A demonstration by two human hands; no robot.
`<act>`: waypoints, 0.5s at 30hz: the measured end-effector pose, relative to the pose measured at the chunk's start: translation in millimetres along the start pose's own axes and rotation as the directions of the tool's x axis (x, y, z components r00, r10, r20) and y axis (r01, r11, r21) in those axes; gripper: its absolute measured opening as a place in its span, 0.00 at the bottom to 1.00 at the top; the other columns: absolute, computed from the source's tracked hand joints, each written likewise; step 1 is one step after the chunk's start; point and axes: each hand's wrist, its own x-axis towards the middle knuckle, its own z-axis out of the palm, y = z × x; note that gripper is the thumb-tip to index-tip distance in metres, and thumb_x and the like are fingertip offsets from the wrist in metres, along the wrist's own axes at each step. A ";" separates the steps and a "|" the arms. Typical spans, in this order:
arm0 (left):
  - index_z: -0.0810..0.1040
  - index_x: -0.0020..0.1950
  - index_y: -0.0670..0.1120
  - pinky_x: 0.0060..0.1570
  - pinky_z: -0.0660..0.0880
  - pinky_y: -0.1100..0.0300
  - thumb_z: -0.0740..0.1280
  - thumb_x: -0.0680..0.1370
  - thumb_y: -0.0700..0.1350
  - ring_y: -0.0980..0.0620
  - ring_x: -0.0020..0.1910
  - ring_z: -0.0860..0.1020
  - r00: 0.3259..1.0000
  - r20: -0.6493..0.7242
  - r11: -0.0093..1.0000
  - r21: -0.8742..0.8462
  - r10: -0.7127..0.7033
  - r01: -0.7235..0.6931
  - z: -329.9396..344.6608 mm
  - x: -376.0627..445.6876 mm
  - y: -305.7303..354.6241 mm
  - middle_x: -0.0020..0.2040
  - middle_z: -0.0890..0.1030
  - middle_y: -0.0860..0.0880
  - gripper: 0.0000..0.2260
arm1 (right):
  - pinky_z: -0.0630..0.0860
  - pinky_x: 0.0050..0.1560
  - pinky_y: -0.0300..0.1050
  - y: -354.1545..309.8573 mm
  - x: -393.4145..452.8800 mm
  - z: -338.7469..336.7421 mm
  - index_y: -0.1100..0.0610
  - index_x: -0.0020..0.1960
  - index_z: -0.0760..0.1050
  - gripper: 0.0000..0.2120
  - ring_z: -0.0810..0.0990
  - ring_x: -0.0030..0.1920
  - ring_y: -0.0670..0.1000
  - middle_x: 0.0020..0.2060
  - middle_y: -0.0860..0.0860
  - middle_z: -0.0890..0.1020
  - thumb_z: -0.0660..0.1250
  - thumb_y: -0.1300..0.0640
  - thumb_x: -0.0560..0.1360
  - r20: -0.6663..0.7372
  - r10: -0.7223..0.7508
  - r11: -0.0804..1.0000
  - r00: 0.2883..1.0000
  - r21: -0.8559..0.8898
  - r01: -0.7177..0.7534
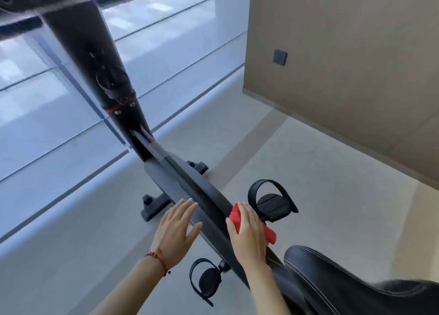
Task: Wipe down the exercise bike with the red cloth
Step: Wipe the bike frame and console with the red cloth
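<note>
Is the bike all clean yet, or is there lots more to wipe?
Can't tell what's already clean. The right hand presses the red cloth on the bike's frame while the left hand rests open beside it. The seat, pedals and handlebar post may remain.

I see a pale grey floor (308, 172) running under everything. On my left a wide glass window (59, 115) fills the view, crossed by thin dark lines. On my right stands a beige wall (356, 65), with a small dark square switch plate (279, 57) set in it.
</note>
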 end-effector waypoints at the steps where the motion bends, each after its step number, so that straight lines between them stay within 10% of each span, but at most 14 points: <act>1: 0.71 0.66 0.43 0.63 0.58 0.49 0.41 0.76 0.65 0.44 0.67 0.65 0.999 -0.030 1.000 0.003 0.015 -0.015 9.1 2.7 -2.4 0.65 0.72 0.44 0.34 | 0.73 0.59 0.54 9.5 -0.1 9.2 0.63 0.64 0.72 0.24 0.77 0.60 0.58 0.60 0.59 0.79 0.67 0.51 0.72 -0.005 0.000 1.000 1.000 -0.009 0.000; 15: 0.70 0.67 0.45 0.63 0.58 0.49 0.45 0.78 0.63 0.46 0.67 0.65 0.997 -0.019 0.996 0.040 0.081 -0.080 90.9 21.9 -41.1 0.65 0.72 0.46 0.30 | 0.72 0.60 0.58 83.9 16.4 86.2 0.68 0.68 0.66 0.39 0.76 0.61 0.62 0.60 0.63 0.77 0.79 0.55 0.64 -0.003 0.067 0.991 0.998 -0.115 -0.067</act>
